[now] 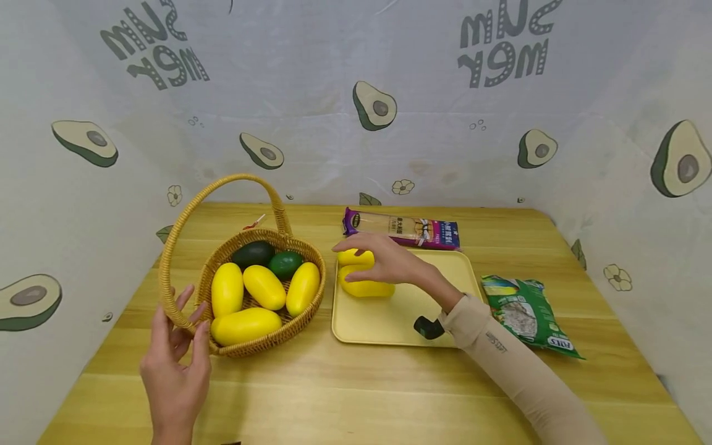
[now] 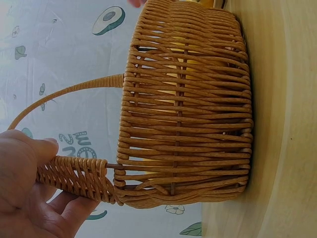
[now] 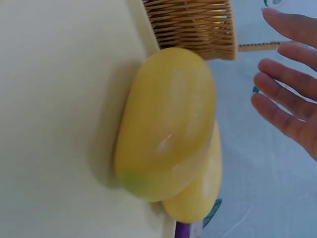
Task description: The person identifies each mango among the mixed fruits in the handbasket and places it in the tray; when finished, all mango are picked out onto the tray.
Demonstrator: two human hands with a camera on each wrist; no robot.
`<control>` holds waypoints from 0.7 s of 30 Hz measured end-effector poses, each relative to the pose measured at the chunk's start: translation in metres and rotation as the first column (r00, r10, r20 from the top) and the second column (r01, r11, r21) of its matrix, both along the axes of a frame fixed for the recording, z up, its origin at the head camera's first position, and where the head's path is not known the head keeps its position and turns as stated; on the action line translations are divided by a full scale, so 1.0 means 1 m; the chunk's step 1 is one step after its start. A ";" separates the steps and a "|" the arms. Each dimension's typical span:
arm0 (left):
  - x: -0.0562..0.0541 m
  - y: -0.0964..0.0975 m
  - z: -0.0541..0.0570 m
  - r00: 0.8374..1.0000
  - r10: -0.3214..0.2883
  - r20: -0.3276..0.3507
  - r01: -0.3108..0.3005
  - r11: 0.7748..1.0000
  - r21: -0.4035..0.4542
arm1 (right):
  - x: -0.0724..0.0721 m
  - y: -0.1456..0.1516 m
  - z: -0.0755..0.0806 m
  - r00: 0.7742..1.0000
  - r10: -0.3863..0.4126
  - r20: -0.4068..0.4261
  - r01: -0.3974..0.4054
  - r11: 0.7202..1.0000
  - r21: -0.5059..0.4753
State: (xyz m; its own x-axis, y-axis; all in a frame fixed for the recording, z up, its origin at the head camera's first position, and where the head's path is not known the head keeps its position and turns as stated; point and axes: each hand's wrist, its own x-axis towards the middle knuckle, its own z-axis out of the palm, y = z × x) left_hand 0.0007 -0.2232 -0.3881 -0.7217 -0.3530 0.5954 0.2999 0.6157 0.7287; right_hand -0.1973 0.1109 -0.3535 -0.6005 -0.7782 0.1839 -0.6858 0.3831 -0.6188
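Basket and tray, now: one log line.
left grip: holds basket handle | right grip: by two yellow fruits on tray, not touching | basket: four yellow fruits, two dark-green fruits

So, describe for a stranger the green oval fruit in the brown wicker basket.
On the wooden table, find the round brown wicker basket. At its back, past yellow oval fruits, lies the green oval fruit. In the head view, it is smaller and greener than the blackish oval fruit on its left.
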 end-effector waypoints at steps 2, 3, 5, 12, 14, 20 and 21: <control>0.000 0.000 0.000 1.000 -0.001 0.003 0.001 1.000 0.001 | -0.001 -0.010 0.008 0.999 0.051 0.001 -0.051 0.998 0.024; 0.000 0.000 0.000 1.000 -0.001 0.006 0.001 1.000 0.001 | -0.002 -0.015 0.012 0.997 0.083 -0.004 -0.083 0.996 0.032; 0.000 0.000 0.000 1.000 0.001 0.006 -0.001 1.000 -0.001 | -0.005 -0.028 0.020 0.989 0.146 -0.021 -0.145 0.988 0.047; 0.000 -0.002 0.001 1.000 0.013 0.006 -0.013 1.000 -0.003 | -0.012 -0.086 0.038 0.956 0.292 -0.022 -0.287 0.950 0.120; 0.000 -0.002 0.001 1.000 0.013 0.005 -0.013 1.000 -0.006 | -0.012 -0.101 0.041 0.952 0.306 -0.008 -0.301 0.941 0.153; 0.000 -0.001 0.001 1.000 0.001 0.009 -0.001 1.000 -0.011 | -0.015 -0.138 0.043 0.931 0.364 0.034 -0.363 0.911 0.196; 0.000 -0.001 0.000 1.000 -0.001 0.008 0.001 1.000 -0.013 | -0.016 -0.143 0.042 0.928 0.371 0.047 -0.372 0.906 0.201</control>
State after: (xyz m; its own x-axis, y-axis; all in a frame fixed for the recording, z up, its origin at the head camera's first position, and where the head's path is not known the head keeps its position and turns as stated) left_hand 0.0006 -0.2247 -0.3876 -0.7270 -0.3446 0.5939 0.2948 0.6246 0.7232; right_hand -0.2135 -0.0322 -0.3116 -0.2617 -0.9652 -0.0047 -0.7981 0.2191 -0.5612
